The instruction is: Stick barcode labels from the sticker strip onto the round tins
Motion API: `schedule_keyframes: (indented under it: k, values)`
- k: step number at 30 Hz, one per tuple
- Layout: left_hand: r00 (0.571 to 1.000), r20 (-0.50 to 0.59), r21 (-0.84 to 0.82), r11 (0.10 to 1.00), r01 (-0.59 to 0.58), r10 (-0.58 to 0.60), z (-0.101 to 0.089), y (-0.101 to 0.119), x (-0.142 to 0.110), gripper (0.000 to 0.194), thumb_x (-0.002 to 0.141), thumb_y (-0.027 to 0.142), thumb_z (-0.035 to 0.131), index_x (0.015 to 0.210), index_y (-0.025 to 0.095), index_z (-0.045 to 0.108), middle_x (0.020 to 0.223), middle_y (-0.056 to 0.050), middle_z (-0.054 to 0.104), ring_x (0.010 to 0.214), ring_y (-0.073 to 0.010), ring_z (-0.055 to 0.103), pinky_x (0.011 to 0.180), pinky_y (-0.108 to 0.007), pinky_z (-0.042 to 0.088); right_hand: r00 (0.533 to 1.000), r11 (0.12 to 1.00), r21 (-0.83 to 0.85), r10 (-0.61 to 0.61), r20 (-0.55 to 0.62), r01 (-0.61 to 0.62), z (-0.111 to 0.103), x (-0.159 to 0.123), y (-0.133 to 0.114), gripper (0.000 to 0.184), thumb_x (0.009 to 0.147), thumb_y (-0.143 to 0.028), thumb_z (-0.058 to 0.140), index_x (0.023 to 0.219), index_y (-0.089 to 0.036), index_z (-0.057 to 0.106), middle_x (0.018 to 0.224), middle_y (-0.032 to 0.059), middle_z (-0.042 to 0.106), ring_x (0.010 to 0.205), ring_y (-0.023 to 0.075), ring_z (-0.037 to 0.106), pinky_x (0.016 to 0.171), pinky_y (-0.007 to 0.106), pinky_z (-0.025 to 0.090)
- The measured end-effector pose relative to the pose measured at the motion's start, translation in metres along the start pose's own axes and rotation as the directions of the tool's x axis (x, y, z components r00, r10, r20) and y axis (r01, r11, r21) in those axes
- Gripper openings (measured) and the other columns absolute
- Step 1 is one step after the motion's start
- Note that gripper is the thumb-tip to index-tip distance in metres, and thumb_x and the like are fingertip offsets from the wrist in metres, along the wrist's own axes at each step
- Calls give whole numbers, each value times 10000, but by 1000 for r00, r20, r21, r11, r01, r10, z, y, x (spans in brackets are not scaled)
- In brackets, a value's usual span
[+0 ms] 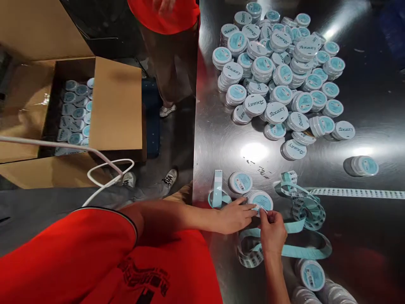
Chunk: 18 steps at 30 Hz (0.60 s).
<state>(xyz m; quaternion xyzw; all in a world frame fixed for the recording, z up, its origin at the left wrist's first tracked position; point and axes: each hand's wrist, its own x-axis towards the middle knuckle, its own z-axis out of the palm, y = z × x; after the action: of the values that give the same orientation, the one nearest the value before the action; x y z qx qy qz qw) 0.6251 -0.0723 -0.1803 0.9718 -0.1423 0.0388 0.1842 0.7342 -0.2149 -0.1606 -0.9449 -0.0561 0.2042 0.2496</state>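
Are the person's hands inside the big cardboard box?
No, both hands are at a round tin on the steel table, away from the cardboard box.

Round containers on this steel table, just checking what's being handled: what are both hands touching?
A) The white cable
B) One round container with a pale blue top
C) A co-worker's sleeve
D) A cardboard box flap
B. The left hand and right hand both have fingers on the edge of one round container.

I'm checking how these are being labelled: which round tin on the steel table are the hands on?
The blue-topped tin under the left hand and the right hand; the barcoded tin beside it is untouched, like those in the big pile.
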Motion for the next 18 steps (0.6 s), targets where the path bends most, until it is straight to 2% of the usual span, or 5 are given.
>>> schedule_keyframes:
  k: [4, 8, 18]
  values:
    - [1000, 14, 18, 1000, -7, 7, 0, 0, 0, 316, 1016, 175, 443, 1000, 213, 756, 1401, -32, 640, 1407, -247, 475, 1120, -493, 432, 999, 999, 40, 15, 28, -16, -2, -2, -1, 430, 785, -674, 600, 824, -249, 551, 761, 21, 702, 561, 193, 639, 622, 327, 465]
    - [1000, 22, 33, 999, -7, 6, 0, 0, 0, 359, 1026, 159, 398, 1017, 215, 753, 1404, -40, 639, 1409, -235, 477, 1107, -475, 439, 999, 997, 82, 1, 44, -5, -3, -2, -1, 450, 782, -688, 604, 842, -245, 554, 762, 23, 707, 577, 197, 650, 631, 324, 478]
    - [1000, -10, 13, 1000, 1, -1, -1, 0, -2, 386, 1026, 146, 375, 1032, 195, 757, 1414, -44, 634, 1411, -229, 470, 1094, -460, 445, 997, 998, 51, 29, 68, -32, -4, -1, -5, 481, 759, -718, 605, 825, -245, 545, 759, 24, 711, 578, 208, 667, 660, 341, 476]
